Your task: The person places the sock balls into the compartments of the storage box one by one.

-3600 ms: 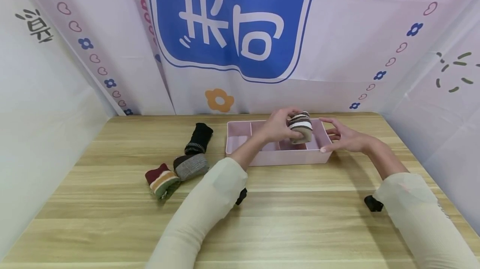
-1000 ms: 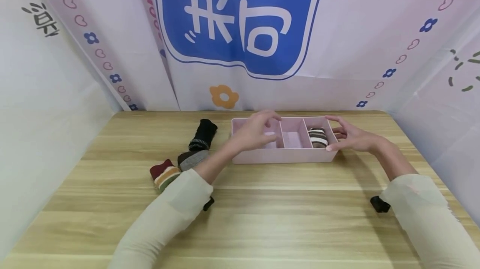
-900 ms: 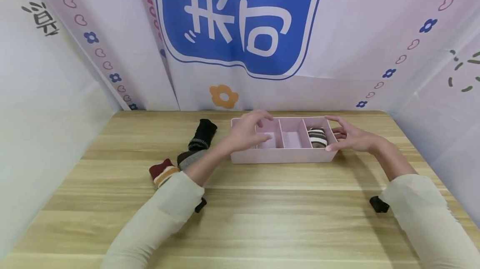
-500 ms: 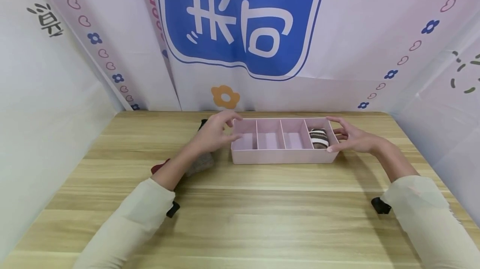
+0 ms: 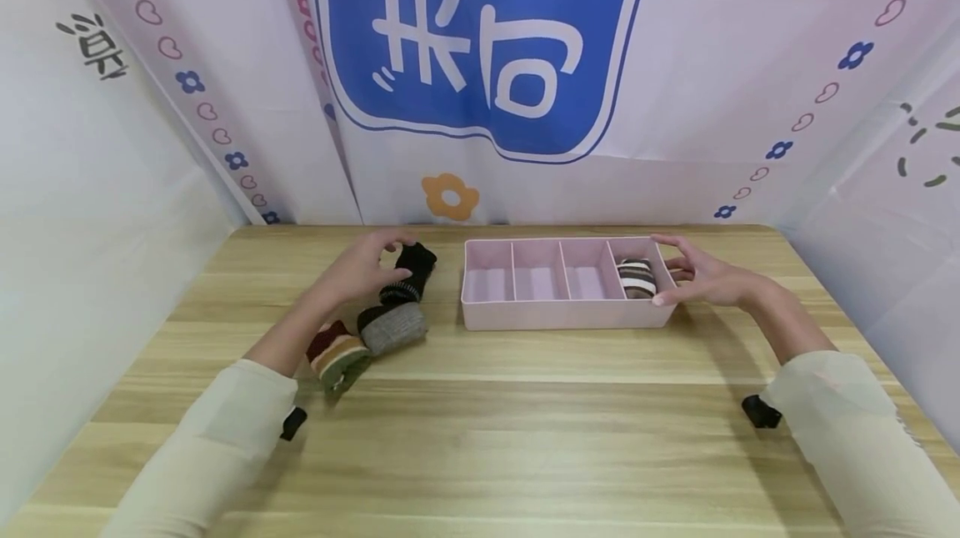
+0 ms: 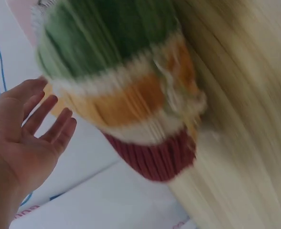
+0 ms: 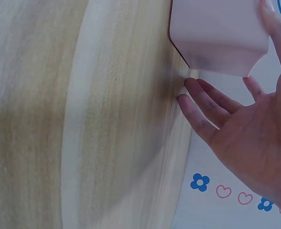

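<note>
Two hands: the left, fingers parted, has reached the black sock; the right grips the box.

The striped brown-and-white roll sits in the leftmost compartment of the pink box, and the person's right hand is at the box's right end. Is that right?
Not quite: the striped roll sits in the rightmost compartment of the pink box, as the head view shows. The right hand is indeed at the box's right end.
</note>
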Available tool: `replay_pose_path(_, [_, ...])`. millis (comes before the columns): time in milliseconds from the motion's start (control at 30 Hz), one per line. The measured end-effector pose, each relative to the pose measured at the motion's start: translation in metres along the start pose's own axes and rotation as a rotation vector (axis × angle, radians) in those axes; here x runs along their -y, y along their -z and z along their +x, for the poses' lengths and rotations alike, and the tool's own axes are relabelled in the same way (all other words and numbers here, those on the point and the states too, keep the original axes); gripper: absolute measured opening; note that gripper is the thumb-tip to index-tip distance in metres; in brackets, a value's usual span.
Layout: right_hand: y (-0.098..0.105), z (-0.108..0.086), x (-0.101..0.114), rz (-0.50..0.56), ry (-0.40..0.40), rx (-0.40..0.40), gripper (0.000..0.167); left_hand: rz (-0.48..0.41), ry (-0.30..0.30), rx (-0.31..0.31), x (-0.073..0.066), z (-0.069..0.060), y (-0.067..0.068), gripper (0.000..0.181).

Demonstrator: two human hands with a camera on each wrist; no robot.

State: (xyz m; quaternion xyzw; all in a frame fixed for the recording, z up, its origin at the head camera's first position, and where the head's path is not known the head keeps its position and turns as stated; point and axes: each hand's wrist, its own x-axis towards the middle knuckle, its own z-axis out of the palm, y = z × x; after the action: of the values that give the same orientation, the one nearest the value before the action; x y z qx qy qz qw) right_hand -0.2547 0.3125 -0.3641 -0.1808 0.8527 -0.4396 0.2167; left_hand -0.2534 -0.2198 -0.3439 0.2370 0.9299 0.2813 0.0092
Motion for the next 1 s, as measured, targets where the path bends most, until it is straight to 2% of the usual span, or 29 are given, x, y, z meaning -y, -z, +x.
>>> replay_pose_path(133, [0.000,0.001,0.000,-0.001,0.001,0.003,0.104,0.048,-0.057,0.075,0.012,0.001,0.005,0.049])
replay_pose_path(233, [0.000,0.001,0.000,0.000,0.002,0.004,0.104,0.078,-0.087,0.133,0.016,0.002,0.009,0.054])
replay_pose_path(433, [0.000,0.001,-0.001,0.003,0.000,0.000,0.104,0.110,-0.090,0.217,0.016,0.005,0.013,0.063])
replay_pose_path(533, [0.000,0.000,-0.001,-0.006,-0.008,-0.005,0.104,0.145,-0.110,0.240,0.016,0.007,0.012,0.068])
replay_pose_path(800, [0.000,-0.001,0.000,-0.010,-0.018,-0.013,0.105,0.163,-0.080,0.268,0.018,0.016,0.007,0.095])
replay_pose_path(1000, [-0.001,0.000,0.001,-0.005,-0.010,-0.013,0.104,0.199,-0.096,0.290,0.019,0.020,0.005,0.096])
